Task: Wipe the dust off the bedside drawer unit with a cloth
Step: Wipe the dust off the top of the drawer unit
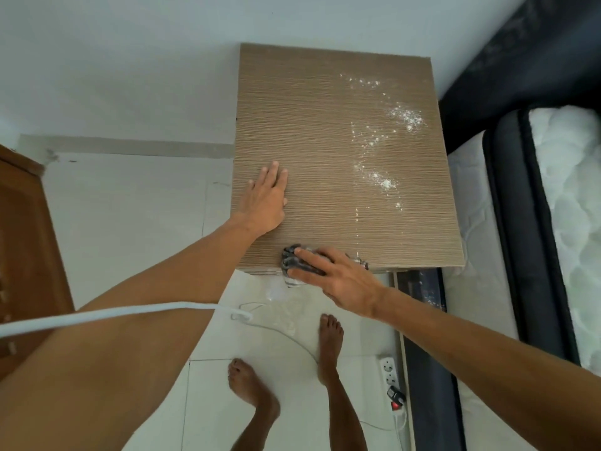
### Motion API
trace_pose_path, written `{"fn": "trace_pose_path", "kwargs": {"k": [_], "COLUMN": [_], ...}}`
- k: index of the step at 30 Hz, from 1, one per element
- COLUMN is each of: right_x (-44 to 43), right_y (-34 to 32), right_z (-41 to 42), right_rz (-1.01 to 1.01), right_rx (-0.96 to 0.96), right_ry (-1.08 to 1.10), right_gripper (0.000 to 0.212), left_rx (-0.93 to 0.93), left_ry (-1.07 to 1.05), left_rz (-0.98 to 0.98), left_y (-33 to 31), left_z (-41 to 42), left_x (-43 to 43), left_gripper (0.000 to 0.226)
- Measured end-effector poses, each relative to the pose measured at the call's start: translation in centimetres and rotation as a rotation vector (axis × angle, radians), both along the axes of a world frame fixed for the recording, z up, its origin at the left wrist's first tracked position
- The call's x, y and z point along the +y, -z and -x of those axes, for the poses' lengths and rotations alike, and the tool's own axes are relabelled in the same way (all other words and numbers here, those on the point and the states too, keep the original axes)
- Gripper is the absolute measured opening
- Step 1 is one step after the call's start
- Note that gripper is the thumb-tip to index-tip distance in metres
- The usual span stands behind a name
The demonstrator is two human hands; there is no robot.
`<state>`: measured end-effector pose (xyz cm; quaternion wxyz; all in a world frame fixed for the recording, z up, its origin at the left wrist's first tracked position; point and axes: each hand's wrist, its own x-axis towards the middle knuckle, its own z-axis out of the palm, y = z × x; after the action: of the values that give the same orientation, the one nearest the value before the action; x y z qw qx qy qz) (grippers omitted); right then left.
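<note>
The bedside drawer unit (325,131) has a brown ribbed wood-grain top and stands against the white wall. White dust (387,151) is scattered in patches along the right part of its top. My left hand (265,200) lies flat and open on the top near the left front corner. My right hand (335,276) presses a dark grey cloth (292,260) against the front edge of the top, with part of the cloth hanging over the edge.
A bed with a white mattress (569,206) and dark frame (507,222) stands right of the unit. A white power strip (392,375) with a plugged cable lies on the tiled floor near my bare feet (330,340). A brown wooden door (22,255) is at left.
</note>
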<state>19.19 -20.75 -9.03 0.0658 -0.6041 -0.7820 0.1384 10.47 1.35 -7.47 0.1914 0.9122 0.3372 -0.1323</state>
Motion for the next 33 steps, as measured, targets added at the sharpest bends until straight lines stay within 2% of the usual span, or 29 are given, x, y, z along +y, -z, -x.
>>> {"fn": "trace_pose_path", "kwargs": {"k": [2,4,7,11,16,21,26,29,33], "right_x": [0.0,1.1,3.4,2.4,-1.3,4.1,13.3,18.9,25.6], "right_y": [-0.7,-1.4,-1.3,-0.2,-2.0,-3.0,-4.1,-4.2,-3.5], "right_z": [-0.4,-1.9,-4.5,-2.1,0.7,-7.8,-18.6,-23.3,-27.9], "right_rz": [-0.030,-0.084,-0.057,-0.011,-0.006,-0.037,-0.121,-0.110,-0.090], "right_rx": [0.085,0.154,0.142,0.090,0.121,0.185,0.129,0.102,0.044], "right_ry": [0.057,0.267,0.470,0.398,0.087,0.339,0.485,0.516,0.444], "right_gripper": [0.073,0.064,0.059,0.059,0.069,0.068,0.067,0.064,0.065], "left_rx": [-0.001,-0.007,-0.018,-0.023,0.014,-0.081,-0.039,-0.018,-0.023], "left_ry": [0.000,-0.007,-0.007,-0.008,0.002,0.012,-0.040,-0.084,-0.144], "left_rz": [0.010,0.021,0.017,0.029,0.048,-0.023,0.011,0.021,0.012], "left_y": [0.0,0.0,0.1,0.0,-1.0,-1.9,-1.7,-1.3,-0.6], "left_z": [-0.1,-0.1,-0.1,-0.1,-0.5,-4.0,-9.8,-13.0,-15.4], "left_x": [0.0,0.1,0.1,0.1,0.3,2.1,4.1,5.0,5.6], "left_gripper": [0.068,0.068,0.068,0.067,0.068,0.060,0.071,0.074,0.076]}}
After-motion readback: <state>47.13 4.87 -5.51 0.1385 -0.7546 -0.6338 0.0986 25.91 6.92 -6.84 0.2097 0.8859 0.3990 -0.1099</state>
